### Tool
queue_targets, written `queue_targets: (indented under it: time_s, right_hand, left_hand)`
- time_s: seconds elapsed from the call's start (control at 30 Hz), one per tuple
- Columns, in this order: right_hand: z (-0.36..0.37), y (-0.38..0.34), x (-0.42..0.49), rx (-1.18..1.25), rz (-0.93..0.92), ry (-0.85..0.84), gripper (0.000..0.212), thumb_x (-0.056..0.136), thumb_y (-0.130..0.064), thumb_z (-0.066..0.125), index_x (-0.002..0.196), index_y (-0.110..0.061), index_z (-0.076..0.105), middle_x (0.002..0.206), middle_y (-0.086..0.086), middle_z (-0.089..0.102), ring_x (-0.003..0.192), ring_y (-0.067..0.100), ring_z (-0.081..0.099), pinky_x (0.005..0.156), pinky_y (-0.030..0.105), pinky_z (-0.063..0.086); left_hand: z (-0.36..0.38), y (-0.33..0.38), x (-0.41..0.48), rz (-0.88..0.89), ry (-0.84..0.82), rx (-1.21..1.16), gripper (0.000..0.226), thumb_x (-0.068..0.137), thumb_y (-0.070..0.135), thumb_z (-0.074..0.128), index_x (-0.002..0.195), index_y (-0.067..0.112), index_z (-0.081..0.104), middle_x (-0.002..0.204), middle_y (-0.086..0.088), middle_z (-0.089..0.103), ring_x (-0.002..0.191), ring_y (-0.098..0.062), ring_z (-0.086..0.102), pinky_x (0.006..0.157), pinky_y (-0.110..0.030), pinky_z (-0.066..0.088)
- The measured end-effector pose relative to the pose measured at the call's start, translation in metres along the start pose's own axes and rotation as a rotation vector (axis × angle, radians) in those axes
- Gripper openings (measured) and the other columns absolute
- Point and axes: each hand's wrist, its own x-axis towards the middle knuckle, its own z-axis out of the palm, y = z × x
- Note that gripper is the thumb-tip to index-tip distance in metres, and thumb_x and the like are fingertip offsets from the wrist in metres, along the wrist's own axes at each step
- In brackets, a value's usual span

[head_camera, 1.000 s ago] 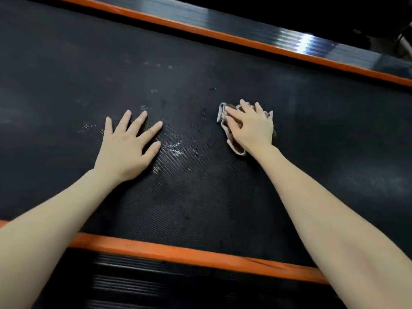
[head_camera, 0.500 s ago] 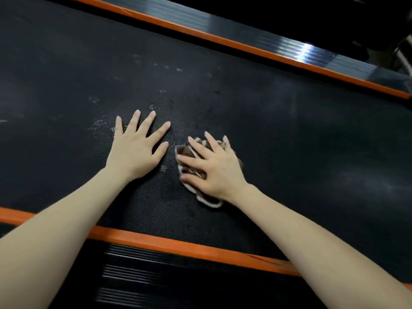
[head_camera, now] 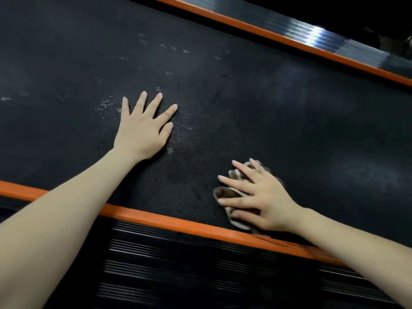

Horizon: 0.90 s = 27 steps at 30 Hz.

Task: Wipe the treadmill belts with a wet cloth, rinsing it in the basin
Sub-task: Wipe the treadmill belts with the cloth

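A wide black treadmill belt with a fine dotted texture [head_camera: 267, 121] runs diagonally across the frame. The left hand [head_camera: 142, 128] lies flat on it, left of centre, with its fingers [head_camera: 153, 103] straight, spread and holding nothing. Pale whitish specks [head_camera: 104, 105] dot the belt just beside the little finger and further up.

In the lower right of centre, the right hand [head_camera: 260, 197] presses down on a crumpled brown cloth with a pale edge [head_camera: 227, 194]. Its fingers [head_camera: 234, 182] are stretched out and fanned over the cloth rather than curled round it. The cloth lies on the belt, and its lower end reaches the near orange edge strip [head_camera: 178, 221].

Below that strip, a black ribbed side rail [head_camera: 178, 264] fills the bottom of the frame. A second orange strip [head_camera: 267, 30] and a glossy dark rail [head_camera: 312, 32] cross the upper right.
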Motion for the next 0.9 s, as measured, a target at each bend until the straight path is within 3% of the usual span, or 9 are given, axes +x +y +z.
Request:
queue_targets:
  time_s: [0.13,0.27,0.47,0.57,0.7,0.9]
  right_hand:
    - [0.025,-0.030,0.089,-0.006,-0.101,0.051,0.031,0.091,-0.045,0.052,0.116,-0.034,0.067,0.139,0.000,0.053,0.135,0.042,0.035,0.102,0.065,0.028]
    - [0.014,-0.020,0.057,-0.001,-0.140,-0.001,0.030,0.093,-0.042,0.053,0.120,-0.035,0.065,0.144,-0.002,0.046,0.141,0.036,0.027,0.106,0.059,0.027]
    - [-0.009,0.008,-0.034,0.012,-0.026,-0.070,0.029,0.096,-0.044,0.050,0.121,-0.039,0.063,0.145,-0.004,0.044,0.141,0.035,0.026,0.106,0.062,0.027]
    - [0.001,-0.002,0.004,0.029,-0.037,-0.007,0.028,0.095,-0.043,0.050,0.118,-0.037,0.065,0.141,-0.002,0.049,0.138,0.039,0.031,0.105,0.066,0.026]
    - [0.020,-0.016,0.083,-0.022,-0.008,0.071,0.030,0.091,-0.042,0.051,0.112,-0.033,0.069,0.136,0.002,0.055,0.133,0.043,0.038,0.102,0.068,0.027]
    - [0.024,-0.019,0.076,-0.028,0.127,0.091,0.042,0.087,-0.057,0.049,0.120,-0.036,0.063,0.144,0.001,0.046,0.139,0.037,0.030,0.105,0.066,0.022]
  left_hand:
    - [-0.001,-0.004,-0.001,0.018,0.005,0.011,0.063,0.088,0.054,0.007,0.147,0.039,0.025,0.158,-0.003,0.018,0.145,-0.032,0.009,0.114,-0.058,0.002]
    - [-0.001,-0.007,-0.001,0.040,0.002,-0.003,0.066,0.087,0.055,0.003,0.147,0.040,0.024,0.158,-0.002,0.017,0.146,-0.031,0.008,0.115,-0.056,0.001]
    - [0.002,-0.004,-0.003,0.026,0.021,-0.018,0.054,0.096,0.051,0.010,0.147,0.039,0.023,0.159,-0.002,0.016,0.146,-0.030,0.006,0.115,-0.055,-0.002]
    - [0.002,-0.002,0.000,0.020,0.020,-0.013,0.049,0.099,0.048,0.018,0.147,0.040,0.022,0.159,-0.003,0.015,0.146,-0.031,0.006,0.114,-0.056,-0.001]
    - [0.000,-0.006,0.001,0.011,0.012,-0.001,0.060,0.091,0.053,0.007,0.147,0.041,0.023,0.158,-0.002,0.017,0.146,-0.031,0.008,0.114,-0.057,0.001]
    - [-0.003,-0.006,0.000,0.014,-0.011,-0.021,0.064,0.087,0.056,0.002,0.146,0.042,0.023,0.158,0.000,0.017,0.146,-0.028,0.007,0.115,-0.054,0.000]
